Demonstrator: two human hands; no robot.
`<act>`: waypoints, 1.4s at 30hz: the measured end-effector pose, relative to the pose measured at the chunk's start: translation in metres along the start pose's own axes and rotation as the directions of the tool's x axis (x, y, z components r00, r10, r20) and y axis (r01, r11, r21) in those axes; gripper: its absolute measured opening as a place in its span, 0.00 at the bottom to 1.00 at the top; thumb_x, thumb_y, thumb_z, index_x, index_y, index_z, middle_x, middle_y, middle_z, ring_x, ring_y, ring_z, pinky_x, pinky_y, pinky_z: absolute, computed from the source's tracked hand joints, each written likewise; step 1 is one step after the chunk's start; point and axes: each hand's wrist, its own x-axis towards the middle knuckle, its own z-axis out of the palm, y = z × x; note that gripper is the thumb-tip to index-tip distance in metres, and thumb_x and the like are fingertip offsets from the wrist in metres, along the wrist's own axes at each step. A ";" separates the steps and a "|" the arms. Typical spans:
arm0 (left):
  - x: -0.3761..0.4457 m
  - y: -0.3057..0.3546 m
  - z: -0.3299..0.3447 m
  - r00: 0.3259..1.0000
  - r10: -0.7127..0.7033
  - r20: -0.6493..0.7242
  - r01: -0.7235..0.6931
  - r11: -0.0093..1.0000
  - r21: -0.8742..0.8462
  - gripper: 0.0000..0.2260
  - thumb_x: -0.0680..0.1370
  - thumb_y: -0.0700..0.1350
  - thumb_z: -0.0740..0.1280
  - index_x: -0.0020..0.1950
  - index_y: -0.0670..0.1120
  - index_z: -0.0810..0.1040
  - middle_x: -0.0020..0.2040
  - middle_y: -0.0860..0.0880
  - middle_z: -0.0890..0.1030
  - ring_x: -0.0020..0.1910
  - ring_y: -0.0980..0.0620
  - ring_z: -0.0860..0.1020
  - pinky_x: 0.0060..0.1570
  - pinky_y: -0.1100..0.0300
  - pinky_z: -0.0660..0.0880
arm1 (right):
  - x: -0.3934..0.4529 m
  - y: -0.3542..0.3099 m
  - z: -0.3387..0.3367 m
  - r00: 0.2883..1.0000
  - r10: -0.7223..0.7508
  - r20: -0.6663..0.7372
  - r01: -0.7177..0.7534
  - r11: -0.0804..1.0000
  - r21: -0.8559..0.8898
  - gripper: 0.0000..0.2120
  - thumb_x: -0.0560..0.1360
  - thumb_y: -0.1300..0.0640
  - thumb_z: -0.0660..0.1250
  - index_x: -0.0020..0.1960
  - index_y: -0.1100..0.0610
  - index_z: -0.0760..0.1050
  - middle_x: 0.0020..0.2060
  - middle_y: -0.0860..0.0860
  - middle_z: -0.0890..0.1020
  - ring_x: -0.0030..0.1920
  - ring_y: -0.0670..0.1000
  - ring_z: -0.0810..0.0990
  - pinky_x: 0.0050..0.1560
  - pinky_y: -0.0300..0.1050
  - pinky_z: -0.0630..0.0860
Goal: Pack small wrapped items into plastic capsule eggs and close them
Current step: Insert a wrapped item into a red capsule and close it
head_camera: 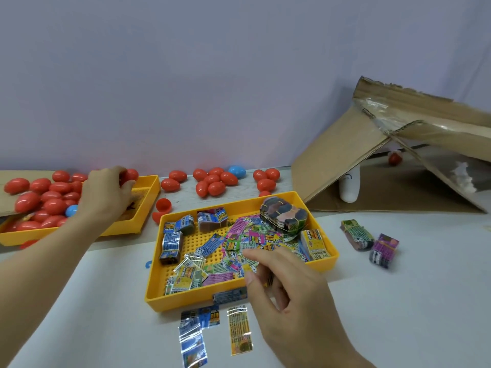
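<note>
Over the near yellow tray (156,301), right hand (289,293) hangs with fingers loosely curled above loose wrapped packets (239,248), apparently gripping none. Left hand (106,192) curls on a red egg (130,175); piled eggs could roll off.

Egg tray (148,197) lies left of packet tray (186,298).

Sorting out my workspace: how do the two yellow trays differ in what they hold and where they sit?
The left tray holds mostly red capsule eggs; the middle tray holds wrapped packets and bundles. The left tray sits farther back, under the left hand; the middle tray lies nearer, by the right hand. Both have perforated floors.
</note>
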 end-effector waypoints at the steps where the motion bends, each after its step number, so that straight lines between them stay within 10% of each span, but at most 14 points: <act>1: -0.002 0.001 -0.005 0.999 0.018 -0.051 -0.018 1.000 -0.009 0.14 0.78 0.40 0.70 0.61 0.35 0.79 0.52 0.32 0.82 0.51 0.31 0.79 0.49 0.42 0.75 | 0.000 0.000 0.000 1.000 0.001 0.000 -0.001 1.000 0.001 0.12 0.74 0.56 0.69 0.57 0.50 0.82 0.37 0.40 0.75 0.32 0.36 0.71 0.35 0.24 0.62; 7: -0.029 0.028 -0.054 0.979 -0.033 -0.203 -0.062 0.893 -0.445 0.13 0.75 0.41 0.74 0.59 0.44 0.82 0.55 0.40 0.82 0.42 0.55 0.80 0.48 0.74 0.75 | 0.000 -0.002 -0.002 1.000 0.002 0.009 -0.002 1.000 0.027 0.13 0.75 0.57 0.68 0.58 0.50 0.81 0.36 0.37 0.72 0.34 0.37 0.71 0.35 0.25 0.64; 14: -0.167 0.108 -0.104 0.988 0.143 0.057 -0.001 0.376 -0.927 0.17 0.65 0.42 0.80 0.51 0.57 0.85 0.49 0.48 0.85 0.49 0.51 0.84 0.46 0.60 0.82 | -0.002 -0.004 -0.004 0.999 0.021 -0.026 -0.018 0.996 0.082 0.09 0.77 0.55 0.67 0.55 0.52 0.82 0.39 0.35 0.77 0.41 0.38 0.78 0.37 0.25 0.69; 18: -0.220 0.131 -0.083 0.973 0.042 0.225 0.209 0.238 -0.949 0.17 0.61 0.39 0.78 0.49 0.50 0.86 0.45 0.46 0.86 0.43 0.48 0.85 0.40 0.64 0.81 | -0.005 -0.006 -0.009 0.998 0.042 -0.048 -0.032 0.978 0.206 0.07 0.79 0.53 0.65 0.52 0.50 0.82 0.42 0.41 0.83 0.44 0.42 0.82 0.40 0.34 0.78; 30: -0.234 0.122 -0.072 0.971 0.162 0.177 0.149 0.173 -0.974 0.20 0.65 0.37 0.78 0.54 0.52 0.85 0.51 0.45 0.81 0.45 0.46 0.84 0.44 0.60 0.81 | -0.008 -0.021 -0.009 0.976 0.202 0.086 -0.215 0.798 0.563 0.12 0.77 0.51 0.68 0.39 0.58 0.79 0.26 0.50 0.81 0.23 0.44 0.77 0.26 0.32 0.71; 36: -0.233 0.121 -0.078 0.911 0.107 0.398 0.394 0.059 -0.917 0.14 0.69 0.54 0.74 0.49 0.49 0.81 0.37 0.44 0.79 0.22 0.45 0.75 0.21 0.57 0.74 | -0.011 -0.026 -0.006 0.950 0.280 0.139 -0.302 0.707 0.639 0.09 0.75 0.52 0.67 0.42 0.57 0.80 0.25 0.57 0.80 0.21 0.50 0.75 0.23 0.33 0.69; 42: -0.224 0.118 -0.075 0.832 0.124 0.541 0.554 -0.112 -0.825 0.18 0.75 0.58 0.65 0.46 0.42 0.78 0.34 0.42 0.76 0.23 0.45 0.74 0.20 0.59 0.72 | -0.013 -0.029 -0.003 0.966 0.224 0.128 -0.257 0.802 0.538 0.06 0.75 0.53 0.69 0.51 0.53 0.78 0.34 0.51 0.85 0.29 0.49 0.82 0.29 0.32 0.74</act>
